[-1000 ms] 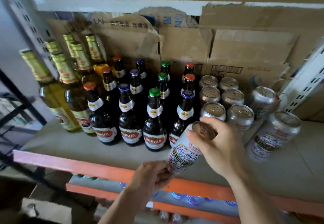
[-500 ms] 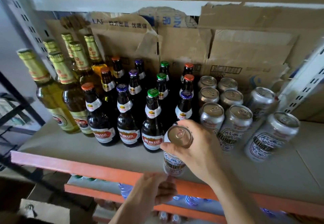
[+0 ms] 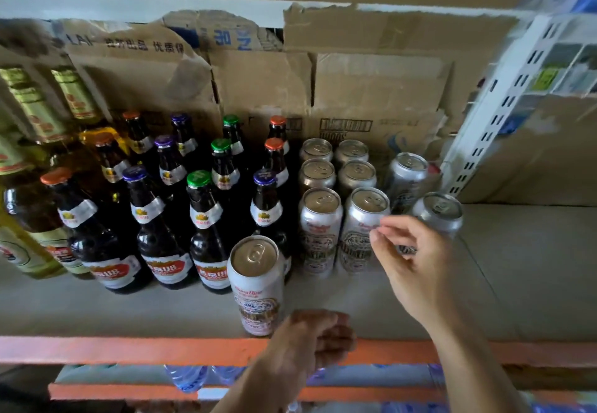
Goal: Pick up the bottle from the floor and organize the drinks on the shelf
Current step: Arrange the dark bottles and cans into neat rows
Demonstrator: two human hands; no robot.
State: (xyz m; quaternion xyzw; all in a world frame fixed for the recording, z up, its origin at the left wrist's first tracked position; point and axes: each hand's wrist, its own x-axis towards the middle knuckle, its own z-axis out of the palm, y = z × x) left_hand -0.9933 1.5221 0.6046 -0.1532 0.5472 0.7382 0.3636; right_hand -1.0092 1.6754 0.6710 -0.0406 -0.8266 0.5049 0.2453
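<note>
Pale bottles point(image 3: 29, 186): seen at the far left of the shelf point(image 3: 533, 283), tall, with gold foil on the necks; yellow liquid shows through the glass.
Dark bottles point(image 3: 155, 219): twelve are counted, set in four files of three just right of the pale ones. Orange, purple and green caps are all on, and the glass is too dark for the contents to be judged.
Lone can point(image 3: 255, 286): stood upright at the front of the shelf, just ahead of the front row of dark bottles and close to the orange rail point(image 3: 97, 349). The tab lies flat and the top is sealed.
Water bottles point(image 3: 185, 377): clear ones are glimpsed on the level below; only their upper parts are seen.
Left hand point(image 3: 310, 345): held low at the rail, just right of the lone can's base. The fingers are clenched into the palm and nothing is grasped; contact with the can cannot be told.
Cans point(image 3: 319, 219): six are packed in two files of three, right of the dark bottles, every top sealed.
Cardboard boxes point(image 3: 381, 89): lined along the back with torn flaps; what is inside is hidden.
Right hand point(image 3: 416, 267): raised in front of the cans, fingers released and loosely bent, nothing gripped.
End can point(image 3: 436, 215): found at the right of the group, its lower part hidden behind the right hand.
White post point(image 3: 504, 106): seen at the right end of the shelf.
</note>
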